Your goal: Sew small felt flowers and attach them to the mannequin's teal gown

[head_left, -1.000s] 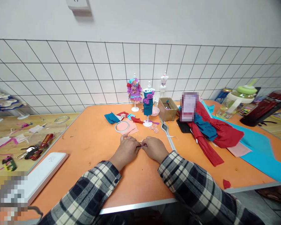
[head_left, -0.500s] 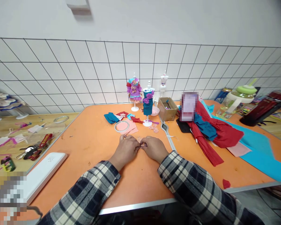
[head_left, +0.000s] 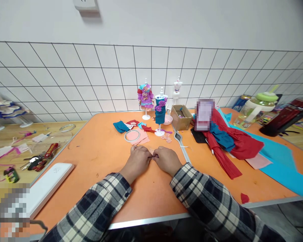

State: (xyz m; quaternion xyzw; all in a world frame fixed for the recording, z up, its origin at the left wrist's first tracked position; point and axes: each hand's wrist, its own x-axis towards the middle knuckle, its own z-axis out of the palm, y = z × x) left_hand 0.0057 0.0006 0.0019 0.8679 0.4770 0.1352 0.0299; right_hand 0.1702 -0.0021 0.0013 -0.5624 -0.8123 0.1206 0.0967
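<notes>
My left hand (head_left: 138, 158) and my right hand (head_left: 166, 159) meet low over the orange table, thumbs and fingertips pinched close together. A small pale pink paper scrap (head_left: 152, 151) shows at the fingertips; my fingers hide most of it. Just beyond lie pink paper sheets (head_left: 142, 137) with a roll of clear tape (head_left: 125, 136) on them. Small cut pink paper pieces (head_left: 167, 137) are scattered past my right hand. Behind them stands a mini dress form (head_left: 160, 112) in a teal dress with purple flowers.
At the back are a ruffled-dress form (head_left: 145, 95), a bare white form (head_left: 177, 86), a cardboard box (head_left: 181, 123) and a pink bowl (head_left: 168, 119). Right lie red crepe paper (head_left: 247, 145), a propped phone (head_left: 204, 115), a bottle (head_left: 252, 112) and a dark flask (head_left: 284, 117). A white power bank (head_left: 53, 188) lies left.
The view has shifted very slightly, so everything sits a little further right. Both hands keep their pinch at the same place, with only tiny finger movement.
</notes>
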